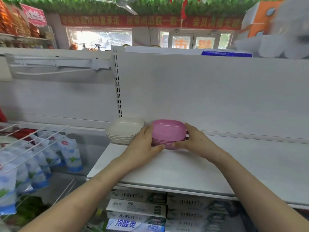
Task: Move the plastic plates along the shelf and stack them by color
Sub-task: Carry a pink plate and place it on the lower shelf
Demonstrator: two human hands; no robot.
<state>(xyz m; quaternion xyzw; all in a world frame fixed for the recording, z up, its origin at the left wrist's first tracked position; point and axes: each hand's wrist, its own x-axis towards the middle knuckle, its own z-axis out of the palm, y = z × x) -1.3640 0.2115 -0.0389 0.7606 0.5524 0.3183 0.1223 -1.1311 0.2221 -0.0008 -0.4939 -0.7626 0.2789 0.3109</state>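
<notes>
Left hand (145, 143) and right hand (195, 139) clasp the pink plate stack (168, 129) between them on the shelf (184, 168). Cream plate stack (124, 129) stands just beyond the left hand. Sorting appears complete; final placement is likely still to do.

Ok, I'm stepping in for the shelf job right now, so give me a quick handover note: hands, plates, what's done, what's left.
Left hand grips the pink stack on its left side, right hand on its right.
The pink stack sits on the white shelf, just right of the cream stack.
Done: both colors stacked separately.
Left: likely settle the pink stack and let go; no loose plates in view.
</notes>
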